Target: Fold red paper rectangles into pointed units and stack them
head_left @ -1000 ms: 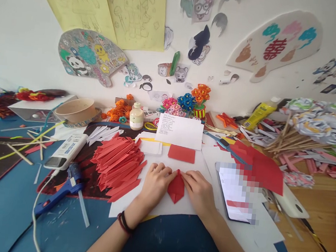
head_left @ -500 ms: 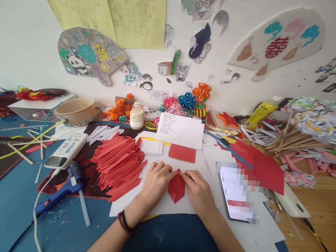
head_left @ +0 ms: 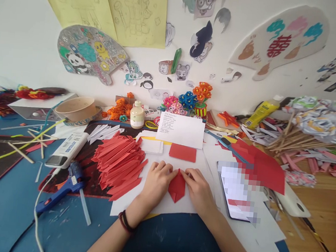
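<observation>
A small folded red paper [head_left: 176, 188] with pointed ends lies on the white sheets [head_left: 137, 202]. My left hand [head_left: 159, 182] pinches its upper left edge, fingers curled. On the upper right edge, the fingertips of my right hand [head_left: 196, 186] press the same paper, opposite the left ones. Just beyond the hands rests a flat red paper rectangle [head_left: 182, 152]. A heap of folded red strips [head_left: 118, 163] lies to the left of my left hand.
A phone [head_left: 234, 192] lies right of my right hand. Left are a blue glue gun [head_left: 60, 195] and a white power strip [head_left: 67, 150]. Behind stand a handwritten card [head_left: 180, 131], a cream bottle [head_left: 137, 116] and a bowl [head_left: 74, 108]. Red sheets [head_left: 265, 167] lie at the right.
The upper part of the red paper looks slightly flatter between my fingertips. Both hands have stayed in nearly the same place.
</observation>
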Tool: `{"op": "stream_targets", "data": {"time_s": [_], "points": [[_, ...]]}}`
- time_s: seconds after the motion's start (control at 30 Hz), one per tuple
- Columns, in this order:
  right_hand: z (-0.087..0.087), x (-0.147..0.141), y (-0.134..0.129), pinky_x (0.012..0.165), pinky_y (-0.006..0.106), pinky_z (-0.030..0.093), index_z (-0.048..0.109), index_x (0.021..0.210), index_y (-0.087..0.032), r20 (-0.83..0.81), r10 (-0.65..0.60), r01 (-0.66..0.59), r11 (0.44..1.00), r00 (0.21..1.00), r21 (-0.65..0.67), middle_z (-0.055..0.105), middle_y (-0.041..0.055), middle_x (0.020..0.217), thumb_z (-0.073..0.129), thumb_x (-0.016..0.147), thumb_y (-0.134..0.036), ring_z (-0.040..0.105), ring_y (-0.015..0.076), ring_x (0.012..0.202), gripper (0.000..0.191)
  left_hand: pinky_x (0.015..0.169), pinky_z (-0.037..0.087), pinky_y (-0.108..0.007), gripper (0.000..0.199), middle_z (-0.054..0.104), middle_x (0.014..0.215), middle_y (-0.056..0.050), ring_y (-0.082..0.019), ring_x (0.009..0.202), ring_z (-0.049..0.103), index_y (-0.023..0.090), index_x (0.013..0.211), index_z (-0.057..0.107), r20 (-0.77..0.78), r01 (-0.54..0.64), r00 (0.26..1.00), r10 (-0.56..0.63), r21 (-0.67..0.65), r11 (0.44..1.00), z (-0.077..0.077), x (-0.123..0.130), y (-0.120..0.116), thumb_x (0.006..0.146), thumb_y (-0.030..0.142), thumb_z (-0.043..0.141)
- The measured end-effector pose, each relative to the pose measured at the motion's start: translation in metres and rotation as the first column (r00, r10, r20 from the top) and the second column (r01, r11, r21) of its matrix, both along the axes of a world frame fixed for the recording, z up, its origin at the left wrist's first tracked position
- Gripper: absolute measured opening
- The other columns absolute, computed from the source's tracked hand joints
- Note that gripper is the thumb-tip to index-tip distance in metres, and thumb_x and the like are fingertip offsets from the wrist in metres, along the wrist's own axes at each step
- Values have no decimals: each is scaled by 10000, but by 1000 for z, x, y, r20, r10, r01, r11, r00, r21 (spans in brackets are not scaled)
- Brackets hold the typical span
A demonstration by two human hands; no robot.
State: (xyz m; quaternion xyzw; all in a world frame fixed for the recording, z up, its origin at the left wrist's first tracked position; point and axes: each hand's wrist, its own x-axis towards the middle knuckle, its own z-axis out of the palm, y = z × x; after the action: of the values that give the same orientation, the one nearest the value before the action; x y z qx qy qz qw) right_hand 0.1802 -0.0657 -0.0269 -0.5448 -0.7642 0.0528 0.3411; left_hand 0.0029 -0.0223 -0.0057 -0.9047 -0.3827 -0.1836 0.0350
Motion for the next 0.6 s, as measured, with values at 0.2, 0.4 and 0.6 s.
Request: {"op": "stream_targets", "data": {"time_s": [0.2, 0.4, 0.6], "points": [[0, 0, 1, 807, 335, 528, 615, 1223, -207, -2, 29, -29, 999, 1000, -26, 612, 94, 991, 305, 975, -119, 568, 208, 913, 406, 729, 330, -352, 302, 608, 958, -48, -191, 850, 484, 252, 1100, 640, 15, 6, 1000, -5, -32, 999, -2, 1, 0, 951, 119, 414], [-1, -2, 0, 763, 345, 540, 625, 1215, -245, -67, 0, -1, 1000, 998, -17, 597, 85, 936, 322, 973, -147, 566, 212, 879, 399, 731, 338, -351, 327, 609, 972, -55, -191, 850, 483, 272, 1163, 624, 65, -19, 998, 23, -62, 998, -5, 1, -1, 945, 123, 430], [-1, -6, -1, 743, 361, 529, 663, 1139, -222, -116, -108, 107, 994, 987, -17, 576, 84, 883, 374, 978, -217, 555, 221, 840, 331, 702, 329, -345, 344, 603, 932, -50, -196, 827, 466, 304, 1188, 616, 87, -48, 995, 57, -106, 993, -5, 1, -1, 945, 140, 436]]}}
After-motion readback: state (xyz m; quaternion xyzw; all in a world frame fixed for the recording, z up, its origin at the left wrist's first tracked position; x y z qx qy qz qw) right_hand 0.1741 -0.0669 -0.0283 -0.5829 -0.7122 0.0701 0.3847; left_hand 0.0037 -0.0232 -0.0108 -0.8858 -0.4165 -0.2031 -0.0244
